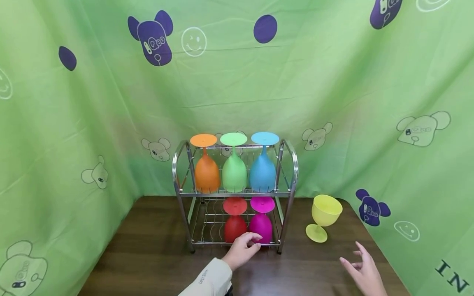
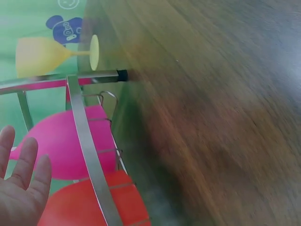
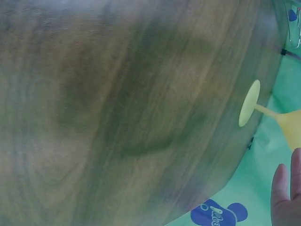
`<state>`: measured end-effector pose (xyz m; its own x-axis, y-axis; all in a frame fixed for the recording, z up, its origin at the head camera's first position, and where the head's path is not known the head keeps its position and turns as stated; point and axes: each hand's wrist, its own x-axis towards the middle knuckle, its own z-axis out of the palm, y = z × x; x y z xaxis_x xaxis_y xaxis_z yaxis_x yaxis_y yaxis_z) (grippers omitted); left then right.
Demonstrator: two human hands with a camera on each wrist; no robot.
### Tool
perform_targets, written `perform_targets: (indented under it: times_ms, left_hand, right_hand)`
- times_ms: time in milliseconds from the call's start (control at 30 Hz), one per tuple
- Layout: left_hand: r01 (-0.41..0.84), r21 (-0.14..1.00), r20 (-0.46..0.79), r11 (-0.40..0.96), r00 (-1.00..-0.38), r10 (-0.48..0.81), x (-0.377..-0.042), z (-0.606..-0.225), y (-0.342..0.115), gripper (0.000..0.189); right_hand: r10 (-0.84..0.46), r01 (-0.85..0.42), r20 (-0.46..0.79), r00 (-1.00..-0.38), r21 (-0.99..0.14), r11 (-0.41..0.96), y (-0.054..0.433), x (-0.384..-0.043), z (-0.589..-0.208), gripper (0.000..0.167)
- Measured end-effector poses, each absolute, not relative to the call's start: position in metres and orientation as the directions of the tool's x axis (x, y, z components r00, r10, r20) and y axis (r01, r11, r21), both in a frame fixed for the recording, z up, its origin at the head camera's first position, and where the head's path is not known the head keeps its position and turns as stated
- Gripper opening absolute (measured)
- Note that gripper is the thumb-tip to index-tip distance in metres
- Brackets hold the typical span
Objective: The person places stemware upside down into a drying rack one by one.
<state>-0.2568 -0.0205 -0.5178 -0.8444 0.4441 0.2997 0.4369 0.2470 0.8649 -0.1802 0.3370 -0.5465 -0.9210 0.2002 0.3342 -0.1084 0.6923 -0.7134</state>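
In the head view my left hand [image 1: 242, 248] is in front of the rack's lower tier, overlapping the upside-down magenta goblet [image 1: 261, 224]. Its fingers are loosely bent and hold nothing; the left wrist view shows them spread beside that magenta goblet [image 2: 70, 143]. An upside-down red goblet [image 1: 235, 226] stands to its left. Over the table at the right, my right hand [image 1: 364, 269] has parted fingers and nothing in its grasp. Beyond it a yellow goblet [image 1: 326, 210] stands upright on its foot. The right wrist view catches the goblet's round foot [image 3: 249, 103] near my fingers.
A two-tier metal rack [image 1: 233, 195] stands at the back of the brown wooden table [image 1: 148, 246]. Its upper tier carries upside-down orange [image 1: 207, 172], green [image 1: 234, 174] and blue [image 1: 263, 172] goblets. A green printed curtain [image 1: 237, 82] surrounds the table's back and sides.
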Motion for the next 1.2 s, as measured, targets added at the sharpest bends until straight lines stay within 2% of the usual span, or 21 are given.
perform_targets:
  times_ms: [233,367,433,500,633,733,867,1000,1100,1200]
  left_hand:
    - [0.443,0.865,0.301,0.236,-0.833,0.463,-0.257,-0.516,-0.014,0.019]
    - [0.477,0.837,0.311,0.268,-0.817,0.484,-0.257,-0.513,-0.019,0.021]
    - [0.526,0.787,0.33,0.322,-0.8,0.502,-0.255,-0.511,-0.025,0.022]
    - [0.613,0.679,0.351,0.404,-0.754,0.555,-0.254,-0.508,-0.031,0.025]
    - [0.794,0.339,0.345,0.504,-0.604,0.719,-0.254,-0.499,-0.037,0.034]
    - [0.87,0.102,0.339,0.482,-0.485,0.806,-0.254,-0.496,-0.039,0.04]
    - [0.901,-0.127,0.339,0.415,-0.354,0.872,-0.246,-0.493,-0.048,0.047]
    - [0.908,-0.257,0.264,0.332,-0.264,0.927,-0.234,-0.488,-0.063,0.05]
    - [0.916,-0.285,0.21,0.283,-0.229,0.951,-0.228,-0.488,-0.072,0.048]
    - [0.926,-0.26,0.189,0.275,-0.23,0.955,-0.225,-0.49,-0.078,0.047]
  right_hand:
    - [0.238,-0.003,0.204,-0.95,-0.766,0.643,0.343,-0.212,-0.535,0.089]
    - [0.345,0.11,0.094,-0.934,-0.842,0.528,0.338,-0.236,-0.525,0.096]
    - [0.39,0.146,0.053,-0.919,-0.875,0.461,0.333,-0.248,-0.52,0.097]
    - [0.423,0.163,0.027,-0.906,-0.899,0.406,0.328,-0.258,-0.516,0.098]
    - [0.422,0.169,0.012,-0.906,-0.906,0.387,0.324,-0.273,-0.508,0.102]
    - [0.412,0.184,0.007,-0.911,-0.888,0.422,0.325,-0.281,-0.504,0.105]
    - [0.415,0.225,-0.019,-0.91,-0.863,0.453,0.325,-0.292,-0.503,0.109]
    - [0.427,0.225,-0.005,-0.904,-0.855,0.466,0.319,-0.304,-0.507,0.11]
    - [0.443,0.205,0.028,-0.896,-0.859,0.47,0.315,-0.308,-0.51,0.105]
    - [0.468,0.187,0.064,-0.882,-0.862,0.471,0.312,-0.307,-0.513,0.094]
